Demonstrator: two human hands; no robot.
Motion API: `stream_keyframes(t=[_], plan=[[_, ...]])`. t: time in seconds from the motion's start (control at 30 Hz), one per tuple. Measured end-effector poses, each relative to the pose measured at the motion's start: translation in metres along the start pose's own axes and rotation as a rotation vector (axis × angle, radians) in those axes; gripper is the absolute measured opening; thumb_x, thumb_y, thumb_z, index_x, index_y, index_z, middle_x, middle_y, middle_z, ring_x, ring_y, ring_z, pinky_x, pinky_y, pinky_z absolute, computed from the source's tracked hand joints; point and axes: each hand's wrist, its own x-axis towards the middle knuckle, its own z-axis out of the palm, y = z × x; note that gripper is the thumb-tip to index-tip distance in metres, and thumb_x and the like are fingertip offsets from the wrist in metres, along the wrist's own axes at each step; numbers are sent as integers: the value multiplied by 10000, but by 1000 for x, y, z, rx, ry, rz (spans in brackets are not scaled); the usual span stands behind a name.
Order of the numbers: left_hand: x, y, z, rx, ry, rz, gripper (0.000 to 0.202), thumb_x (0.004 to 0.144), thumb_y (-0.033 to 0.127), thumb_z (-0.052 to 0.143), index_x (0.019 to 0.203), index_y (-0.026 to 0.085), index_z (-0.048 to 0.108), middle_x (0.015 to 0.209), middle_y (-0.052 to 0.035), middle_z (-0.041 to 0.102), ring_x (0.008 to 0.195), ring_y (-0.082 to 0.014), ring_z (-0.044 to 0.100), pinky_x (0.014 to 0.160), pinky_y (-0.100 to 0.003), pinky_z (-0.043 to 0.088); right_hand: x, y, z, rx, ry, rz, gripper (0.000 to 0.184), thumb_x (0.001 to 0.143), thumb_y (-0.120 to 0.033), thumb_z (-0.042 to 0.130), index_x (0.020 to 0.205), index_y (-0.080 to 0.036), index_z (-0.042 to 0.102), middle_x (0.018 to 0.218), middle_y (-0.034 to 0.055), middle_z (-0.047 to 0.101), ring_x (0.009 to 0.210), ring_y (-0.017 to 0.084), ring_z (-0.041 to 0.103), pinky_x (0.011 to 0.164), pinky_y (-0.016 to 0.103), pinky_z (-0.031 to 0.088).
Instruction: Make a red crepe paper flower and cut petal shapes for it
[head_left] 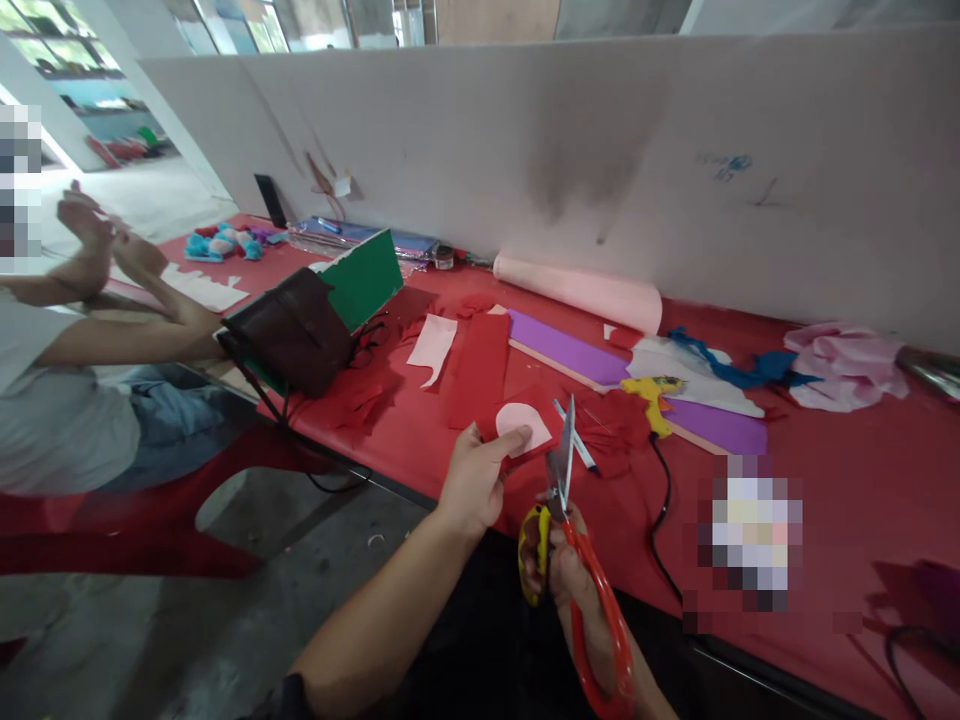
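Observation:
My left hand (472, 482) pinches a rounded pale pink template (516, 418) together with red material under it, thumb on top. In my right hand (576, 575) is a pair of scissors (568, 455) with one red and one yellow handle loop. Their blades point up and away, just right of the pink piece and apart from it. Behind the blades lies a white marker pen (584, 447) on red scraps (619, 415). A red sheet (476, 365) and a pale pink offcut (433, 345) lie beyond my left hand.
Purple strips (562, 345), a pink roll (577, 290) and a yellow glue gun (651, 398) with a black cord lie on the red table (840, 470). At left stand a brown bag (292, 335) and a green board (367, 280). A co-worker (75, 390) sits beyond them.

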Motion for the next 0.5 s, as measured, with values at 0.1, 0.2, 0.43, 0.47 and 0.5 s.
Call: stream_keyframes(t=[0.1,0.2,0.43,0.47,0.5], plan=[[-4,-2,1,0,2,11,290,526,133,847,763,120,680,709,-43,711,661,-159,677,689,-280,558,-2,-4,2,24,-1,14,464,746,-619,668,1059,-310,517,739,-38,462,521,96,403,437,216,333],[-6,-3,2,0,10,14,287,517,139,853,743,119,677,691,-41,703,638,-156,666,672,-280,553,-3,-3,-2,32,-9,66,415,803,-619,608,1057,-307,506,763,-29,484,508,83,378,433,210,322],[-3,-3,-2,28,-18,1,269,529,153,854,735,101,689,709,-58,717,651,-151,673,657,-255,551,-9,-6,-7,-24,26,67,423,831,-627,580,1071,-284,522,739,-36,472,486,54,337,415,175,297],[-2,-3,-3,39,-35,0,266,544,158,851,748,97,692,717,-63,721,655,-154,676,659,-258,553,-10,-7,-7,-45,24,62,415,835,-627,576,1048,-273,530,729,-38,464,482,53,328,410,172,291],[-1,-2,-4,48,-53,-5,266,556,159,848,764,94,696,729,-68,726,661,-157,680,661,-261,556,-11,-9,-8,-70,15,55,399,844,-620,568,1023,-265,536,714,-42,450,480,53,321,407,169,289]])
